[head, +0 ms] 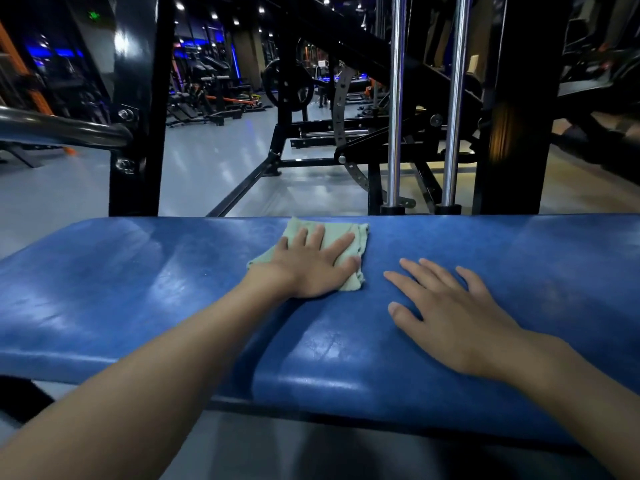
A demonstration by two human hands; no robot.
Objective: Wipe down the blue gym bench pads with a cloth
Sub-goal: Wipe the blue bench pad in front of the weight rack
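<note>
Two blue bench pads span the view: a left pad point(104, 289) and a right pad point(536, 271), meeting at a seam near the middle. A pale green cloth point(341, 233) lies flat near the far edge. My left hand point(311, 268) presses on the cloth with straight, spread fingers. My right hand point(446, 310) rests palm down on the right pad, fingers straight, apart from the cloth and holding nothing.
Black machine uprights point(135, 133) and two chrome guide rods point(394, 116) stand just beyond the pads' far edge. A curved black handle point(69, 129) juts in at the left. Grey gym floor point(214, 161) and more machines lie farther back.
</note>
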